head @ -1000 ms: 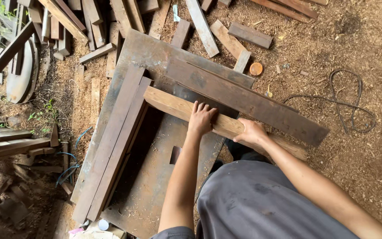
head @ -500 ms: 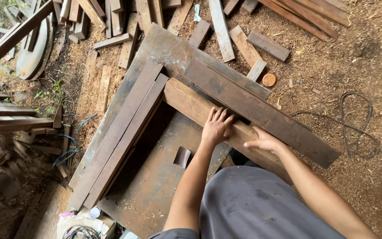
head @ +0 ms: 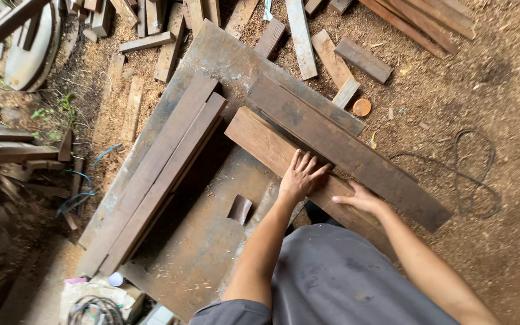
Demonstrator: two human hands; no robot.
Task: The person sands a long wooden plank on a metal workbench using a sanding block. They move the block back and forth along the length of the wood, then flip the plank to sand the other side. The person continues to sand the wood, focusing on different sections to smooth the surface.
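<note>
Plank of reddish wood lay flat on the rusty metal table, its long axis running diagonally from upper left down toward my body, parallel to and touching the darker board beside it. I had my left hand pressed palm-down on it with fingers spread wide, gripping nothing. My right hand rested open on its near edge, so the plank sat directly beneath both.
</note>
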